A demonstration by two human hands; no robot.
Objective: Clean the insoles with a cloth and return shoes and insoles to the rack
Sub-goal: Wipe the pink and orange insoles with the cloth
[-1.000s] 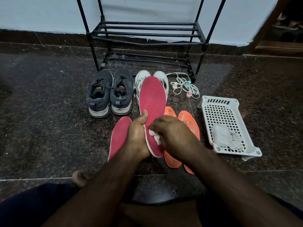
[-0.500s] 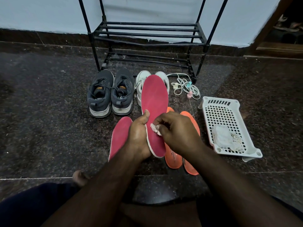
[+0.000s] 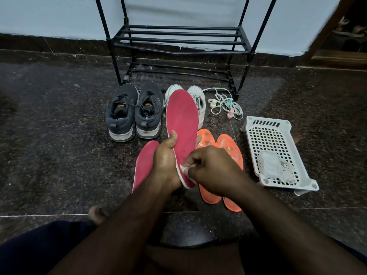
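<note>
Above dark floor (image 3: 59, 135), left hand (image 3: 165, 157) grips red insole (image 3: 182, 124); right hand (image 3: 210, 167) pinches half-hidden cloth (image 3: 183, 168).

Reds, orange and white on a dark speckled floor

The held insole (image 3: 182, 118) is deep pink-red with a white edge, and the insole lying on the floor (image 3: 146, 161) matches it. The pair of insoles (image 3: 228, 147) to the right is bright orange with pale smudges. The sneakers (image 3: 133, 114) are dark grey with pale soles; the other shoes (image 3: 199, 98) are white. The cloth (image 3: 183, 169) is white, the perforated basket (image 3: 268, 135) white, the rack (image 3: 178, 39) black, the floor (image 3: 59, 126) dark speckled stone, the wall (image 3: 59, 14) pale blue.
</note>
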